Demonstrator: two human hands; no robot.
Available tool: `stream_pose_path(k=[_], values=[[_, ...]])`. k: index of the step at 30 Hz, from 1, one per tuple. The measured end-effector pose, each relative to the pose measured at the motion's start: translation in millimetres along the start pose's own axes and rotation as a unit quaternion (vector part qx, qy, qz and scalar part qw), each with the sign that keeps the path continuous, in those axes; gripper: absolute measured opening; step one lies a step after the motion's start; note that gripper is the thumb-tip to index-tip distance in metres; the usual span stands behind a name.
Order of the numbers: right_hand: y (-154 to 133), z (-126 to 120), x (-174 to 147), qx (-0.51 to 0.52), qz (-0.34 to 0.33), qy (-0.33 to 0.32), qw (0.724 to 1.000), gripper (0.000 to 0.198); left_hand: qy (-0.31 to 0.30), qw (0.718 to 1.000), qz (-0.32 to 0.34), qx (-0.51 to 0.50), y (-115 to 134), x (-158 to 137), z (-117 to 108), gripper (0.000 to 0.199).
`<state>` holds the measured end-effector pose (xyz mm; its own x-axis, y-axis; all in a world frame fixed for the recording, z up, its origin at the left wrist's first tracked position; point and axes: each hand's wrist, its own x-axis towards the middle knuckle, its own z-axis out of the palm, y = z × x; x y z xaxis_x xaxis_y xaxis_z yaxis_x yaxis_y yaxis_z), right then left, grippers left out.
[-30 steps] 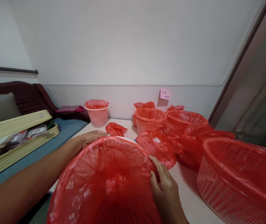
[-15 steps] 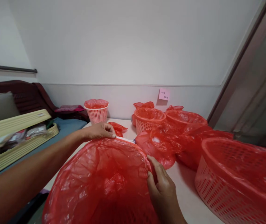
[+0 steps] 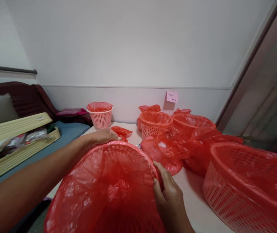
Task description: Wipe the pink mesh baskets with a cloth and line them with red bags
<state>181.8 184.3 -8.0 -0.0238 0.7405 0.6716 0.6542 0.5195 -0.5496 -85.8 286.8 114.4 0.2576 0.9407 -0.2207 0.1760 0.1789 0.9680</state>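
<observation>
Gripping the far rim of a red basket [image 3: 119, 152] lined with a red plastic bag [image 3: 109, 184], the left hand [image 3: 99, 137] is curling its fingers over the edge. The right hand [image 3: 170, 191] is pinching the bag against the near-right rim. Beyond the hands, a small pink basket [image 3: 100, 118] is sitting on the white table [image 3: 196, 200], with a large red basket [image 3: 247, 191] right of the right hand.

A single head-worn camera looks forward and slightly down from close above the near lined basket [image 3: 109, 191], which fills the lower frame. Beyond it, the view runs across the bench [image 3: 196, 207] to the white wall [image 3: 133, 42], a sofa [image 3: 19, 97] lying left.
</observation>
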Motion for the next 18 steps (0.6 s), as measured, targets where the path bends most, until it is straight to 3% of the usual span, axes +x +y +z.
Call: stream_pose_path(k=[6,13,18], values=[[2.0,-3.8,2.8,0.029,0.047,-0.013,0.998,0.041,-0.042,0.996,-0.077,-0.026,-2.9,-8.7,-5.5,0.016],[16.8,-11.5,12.8,0.103,0.172,-0.015,0.98,0.042,0.021,0.993,-0.098,-0.068,-16.7,-23.5,-20.5,0.02],[27.9,-15.3,22.7,0.137,0.234,0.017,0.962,0.044,0.087,0.99,-0.052,-0.1,-35.3,-33.2,-32.4,0.023]])
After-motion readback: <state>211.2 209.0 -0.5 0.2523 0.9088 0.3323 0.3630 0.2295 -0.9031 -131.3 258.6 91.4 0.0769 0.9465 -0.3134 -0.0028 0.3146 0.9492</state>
